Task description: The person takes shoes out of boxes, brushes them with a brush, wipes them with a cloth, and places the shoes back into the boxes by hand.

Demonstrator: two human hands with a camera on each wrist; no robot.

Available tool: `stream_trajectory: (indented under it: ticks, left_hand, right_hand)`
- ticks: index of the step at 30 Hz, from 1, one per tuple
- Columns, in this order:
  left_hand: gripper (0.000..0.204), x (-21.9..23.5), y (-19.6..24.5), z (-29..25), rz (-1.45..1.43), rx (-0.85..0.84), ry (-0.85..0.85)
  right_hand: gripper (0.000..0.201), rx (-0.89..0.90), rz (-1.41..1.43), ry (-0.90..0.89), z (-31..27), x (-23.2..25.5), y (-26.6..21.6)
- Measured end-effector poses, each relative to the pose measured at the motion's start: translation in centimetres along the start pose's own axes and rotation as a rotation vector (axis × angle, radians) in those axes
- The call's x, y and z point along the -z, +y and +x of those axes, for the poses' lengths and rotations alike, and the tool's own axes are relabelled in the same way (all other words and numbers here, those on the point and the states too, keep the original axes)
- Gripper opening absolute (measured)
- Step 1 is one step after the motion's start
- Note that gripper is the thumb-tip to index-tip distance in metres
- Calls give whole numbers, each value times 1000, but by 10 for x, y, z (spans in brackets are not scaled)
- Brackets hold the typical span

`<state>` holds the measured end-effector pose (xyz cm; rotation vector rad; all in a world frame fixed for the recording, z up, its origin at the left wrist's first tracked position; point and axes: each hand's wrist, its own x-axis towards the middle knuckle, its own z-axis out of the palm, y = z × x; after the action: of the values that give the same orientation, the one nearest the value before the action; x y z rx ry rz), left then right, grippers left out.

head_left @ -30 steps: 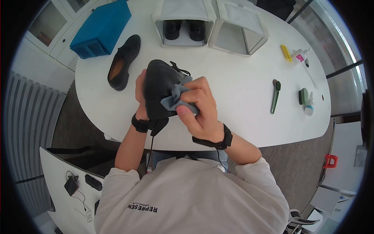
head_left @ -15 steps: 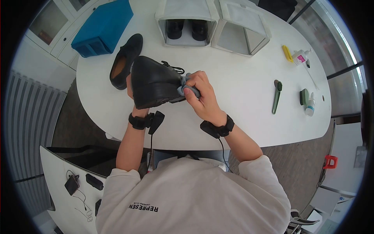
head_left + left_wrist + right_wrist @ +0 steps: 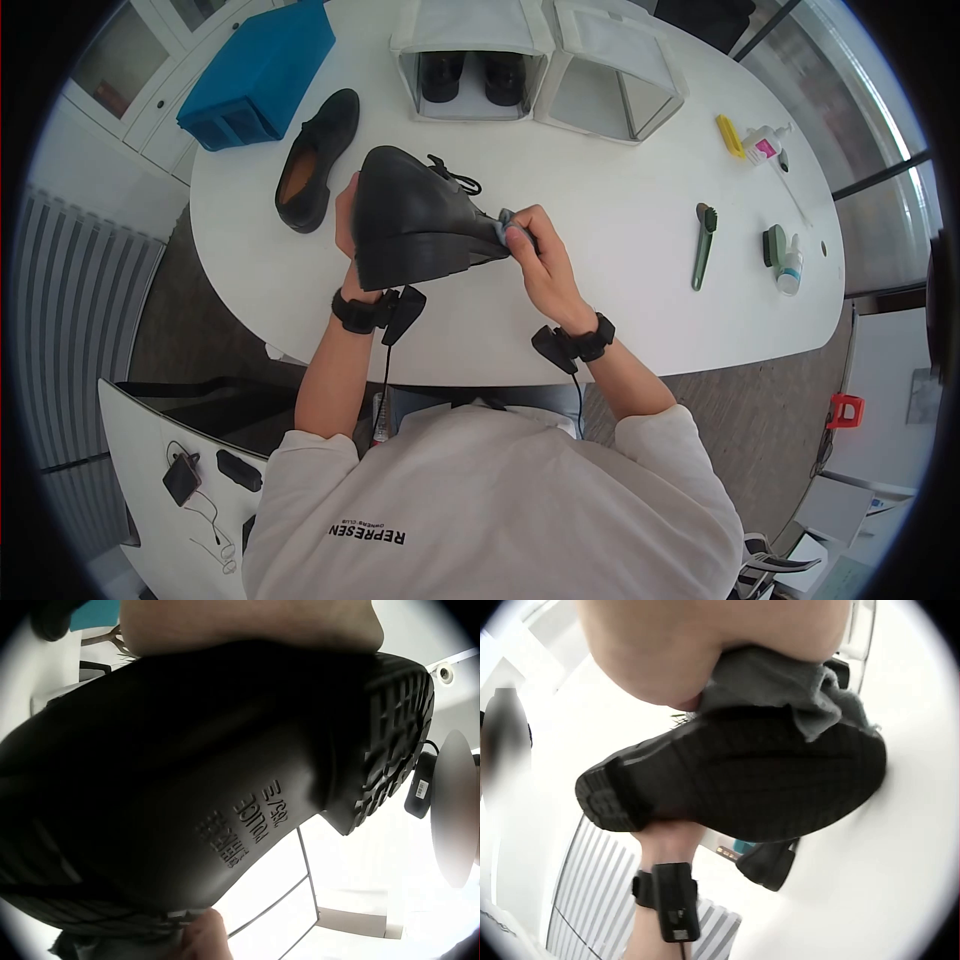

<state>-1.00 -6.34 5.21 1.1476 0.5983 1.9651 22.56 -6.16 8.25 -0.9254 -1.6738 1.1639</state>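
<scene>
Shoe (image 3: 415, 215), black leather, laced: aloft over white surface (image 3: 620, 285), toward near edge; left hand (image 3: 345, 222) holds it, presumably for steadiness; right hand (image 3: 547, 268) pinches crumpled grey-blue cloth (image 3: 772, 681) against its forefoot.

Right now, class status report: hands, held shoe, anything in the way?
Left hand holding black shoe above table. Right hand pinching gray cloth against shoe's forefoot. No obstruction seen.

Bare forearms (image 3: 337, 385) angled forward, hands (image 3: 345, 220) (image 3: 545, 268) apart, right-side fingers (image 3: 538, 222) curled.
</scene>
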Motion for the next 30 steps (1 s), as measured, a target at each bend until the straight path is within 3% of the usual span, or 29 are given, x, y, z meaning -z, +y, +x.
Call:
stream_trajectory:
  ticks: [2, 4, 9, 12, 15, 24, 28, 30]
  left_hand:
    - [29, -3, 1, 2, -52, 46, -9]
    - [30, -6, 3, 4, -99, 91, -17]
    - [35, -17, 17, -4, -201, 188, -20]
    - [38, -18, 22, -7, -267, 253, -12]
    - [41, -20, 26, -3, -342, 315, -16]
    - [53, -32, 34, 1, -580, 496, -24]
    - [58, -42, 41, -5, -682, 580, -30]
    - [59, -46, 43, -6, -709, 604, -42]
  right_hand:
    - [12, 37, 6, -8, 1, -4, -24]
    - [11, 261, -42, -129, 4, -8, -50]
    - [10, 382, 31, -194, 10, -19, -92]
    - [16, 580, -37, -251, 18, -24, -105]
    - [18, 640, -90, -269, 31, -24, -108]
    - [18, 474, -10, -196, 51, -19, -96]
    - [17, 355, -33, -118, 50, -14, -66]
    - [16, -7, 26, -169, 45, -10, -28]
